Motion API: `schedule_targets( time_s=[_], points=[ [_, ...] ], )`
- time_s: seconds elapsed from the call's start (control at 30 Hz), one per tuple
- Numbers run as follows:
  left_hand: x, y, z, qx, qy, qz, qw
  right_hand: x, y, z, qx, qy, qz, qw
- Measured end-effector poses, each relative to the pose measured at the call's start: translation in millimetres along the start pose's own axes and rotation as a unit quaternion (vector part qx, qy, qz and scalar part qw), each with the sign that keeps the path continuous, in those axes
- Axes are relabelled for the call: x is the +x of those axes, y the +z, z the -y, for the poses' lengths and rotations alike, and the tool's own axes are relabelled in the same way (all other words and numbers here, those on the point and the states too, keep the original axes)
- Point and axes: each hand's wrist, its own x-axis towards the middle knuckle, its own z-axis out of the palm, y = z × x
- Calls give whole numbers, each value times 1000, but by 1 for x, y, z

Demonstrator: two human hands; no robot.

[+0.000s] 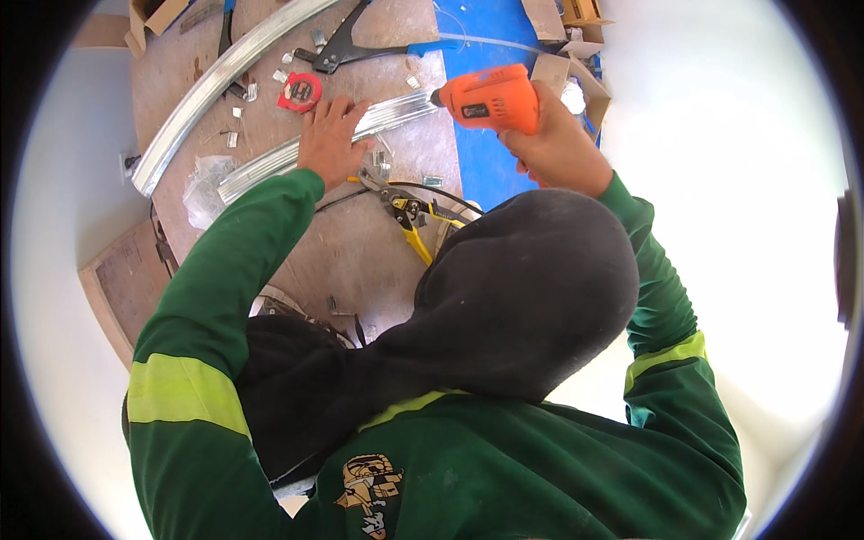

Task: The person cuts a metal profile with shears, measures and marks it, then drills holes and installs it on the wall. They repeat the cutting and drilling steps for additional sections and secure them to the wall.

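My right hand [562, 144] is closed round the grip of an orange power drill [490, 97], whose nose points left at the right end of a short metal channel [396, 114]. Whether the bit touches the metal is too small to tell. My left hand [333, 142] lies across the channel and holds it down, fingers spread over its far side and thumb on the near side. Just beyond this hand sits a red tape measure [300, 92]. Yellow-handled snips [405, 211] lie on the tabletop [333, 247], nearer to me.
A longer curved metal channel [216, 81] stretches across the far left. Behind the work lies a black tool with blue handles [351, 47]. Small metal clips [232, 139] are scattered about, with a clear plastic bag [205, 191] at left. Open cardboard boxes [589, 90] stand beyond the blue surface [486, 166].
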Motion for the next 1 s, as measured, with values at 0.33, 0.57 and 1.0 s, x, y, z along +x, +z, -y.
schedule_targets(
  time_s=[0.33, 0.57, 1.0],
  points=[
    [-1, -2, -2, 5, -6, -2, 1000, -25, 14, 1, 87, 19, -63, 994],
    [23, -26, -14, 24, -29, 58, 998, -69, 5, 16, 224, 27, -163, 960],
    [77, -63, -60, -635, -284, -496, 520, -85, 15, -35, 310, -11, -217, 926]
  ],
)
